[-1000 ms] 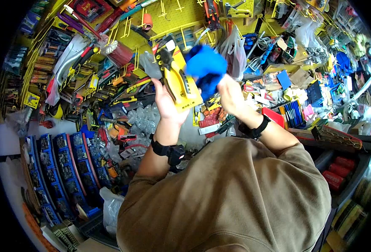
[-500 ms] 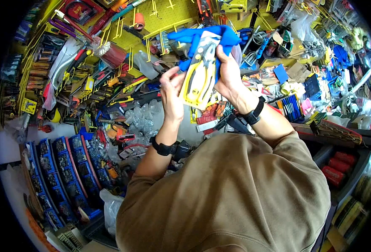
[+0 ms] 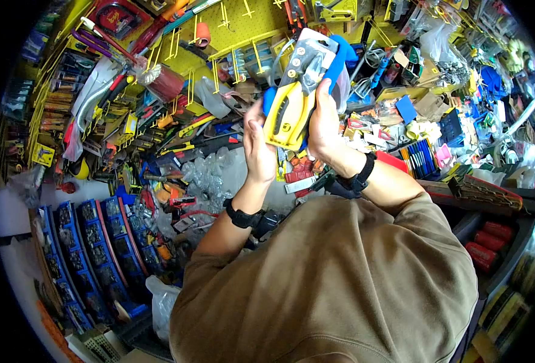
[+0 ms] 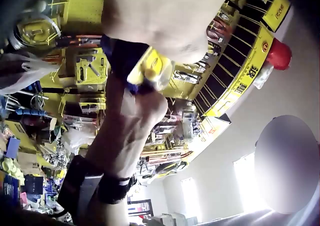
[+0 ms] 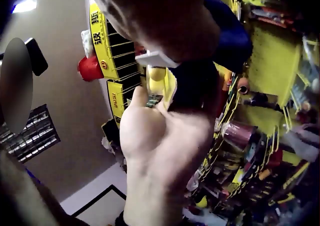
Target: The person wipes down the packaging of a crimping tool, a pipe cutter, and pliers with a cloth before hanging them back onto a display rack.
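A carded pack of yellow-handled pliers (image 3: 291, 112) is held upright, slightly tilted, at upper centre in the head view. Blue cloth (image 3: 343, 55) bunches behind it and shows at both sides. My right hand (image 3: 326, 124) grips the pack's right edge, thumb along the front, fingers hidden behind. On the lower left edge my left hand (image 3: 260, 148) holds the pack and cloth; its fingertips are partly hidden. In the left wrist view part of the yellow pack (image 4: 154, 66) shows between the hands; the right wrist view shows dark blue cloth (image 5: 232, 36) beside it.
Yellow pegboard (image 3: 234, 27) with hooks and hanging tools rises behind the hands. Blue bins (image 3: 101, 248) of small parts stand at lower left. Clear plastic bags (image 3: 204, 175), boxes and loose tools cover the surface below. Red cylinders (image 3: 485, 245) lie in a tray at right.
The blue cloth has gone from the right hand's front to behind the pack. The pack passed from the left hand to the right, then rose slightly; the left hand has closed in on its left edge.
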A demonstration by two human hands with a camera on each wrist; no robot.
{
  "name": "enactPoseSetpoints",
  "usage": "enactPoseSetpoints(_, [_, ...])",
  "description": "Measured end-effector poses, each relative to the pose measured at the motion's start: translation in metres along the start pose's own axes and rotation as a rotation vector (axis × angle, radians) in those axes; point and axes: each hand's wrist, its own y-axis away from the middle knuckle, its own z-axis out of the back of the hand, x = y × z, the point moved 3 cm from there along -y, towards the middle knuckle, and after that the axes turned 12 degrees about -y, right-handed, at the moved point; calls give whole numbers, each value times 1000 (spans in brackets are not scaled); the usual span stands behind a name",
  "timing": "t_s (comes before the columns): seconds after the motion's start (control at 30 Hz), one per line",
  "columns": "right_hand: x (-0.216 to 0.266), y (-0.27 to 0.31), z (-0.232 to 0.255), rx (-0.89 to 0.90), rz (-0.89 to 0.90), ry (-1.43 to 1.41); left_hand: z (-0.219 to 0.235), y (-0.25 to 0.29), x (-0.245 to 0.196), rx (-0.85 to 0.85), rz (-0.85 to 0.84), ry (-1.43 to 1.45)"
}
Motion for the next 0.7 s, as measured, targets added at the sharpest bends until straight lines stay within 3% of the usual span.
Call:
enactPoseSetpoints(0.03, [7, -1, -3, -9, -11, 22, 0, 1, 2, -49, 109, 57])
enactPoseSetpoints(0.13, [3, -8, 7, 29, -66, 63, 3, -7, -3, 155, 334, 169])
enactPoseSetpoints(0.23, [3, -12, 6, 59, -162, 142, 13, -18, 0, 99, 424, -65])
enactPoseSetpoints(0.3, [1, -8, 6, 138, -321, 316, 23, -22, 11, -13, 528, -8])
enactPoseSetpoints(0.37, [-4, -6, 9, 188, -353, 275, 18, -19, 19, -12, 711, 220])
enactPoseSetpoints(0.43, [-5, -4, 4, 307, -226, 185, 9, -7, 27, 75, 878, 353])
enactPoseSetpoints(0.47, [-3, -3, 4, 323, -298, 163, 9, 0, 29, 178, 892, 466])
enactPoseSetpoints(0.5, [-3, -4, 6, 323, -298, 163, 11, 7, 32, 121, 919, 481])
enactPoseSetpoints(0.57, [-5, -4, 9, 339, -341, 106, 14, 3, 35, 114, 778, 468])
enactPoseSetpoints(0.67, [-6, -4, 15, 220, -387, 114, 40, -21, 23, -99, 294, 454])
enactPoseSetpoints(0.7, [-8, -4, 17, 136, -420, 116, 49, -20, 21, -256, 246, 451])
